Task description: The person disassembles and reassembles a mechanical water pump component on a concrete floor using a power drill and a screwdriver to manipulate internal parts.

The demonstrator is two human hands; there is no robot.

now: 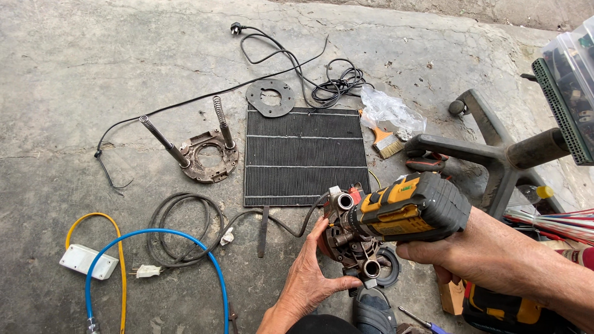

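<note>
So here's where I'm at. My right hand (442, 250) is wrapped fully around the grip of a yellow and black cordless drill (408, 210), fingers closed tight on it, and the nose of the drill is pressed into the motor housing (349, 238). My left hand (312, 272) is cupped around the lower left side of that housing, fingers curled and thumb underneath, holding it just above the concrete floor (93, 55), low and centre in view. The housing has two shiny round tube openings, one up top and one at the bottom, and a grey cable runs off it to a loose coil of cord (179, 229) on the left.

Containers: there's a clear plastic organiser box (572, 68) at the far right edge with small parts in its compartments, too small for me to tell what they are. A crumpled clear plastic bag (390, 111) lies by a paint brush (385, 143); can't tell what's in it.

Other stuff around: a black ribbed mat (303, 158) straight ahead, a rusty round base plate (207, 154) with two spring posts to its left, a flat black ring plate (270, 98) above the mat, a blue hose (154, 247) and a white adapter box (88, 261) at bottom left.
</note>
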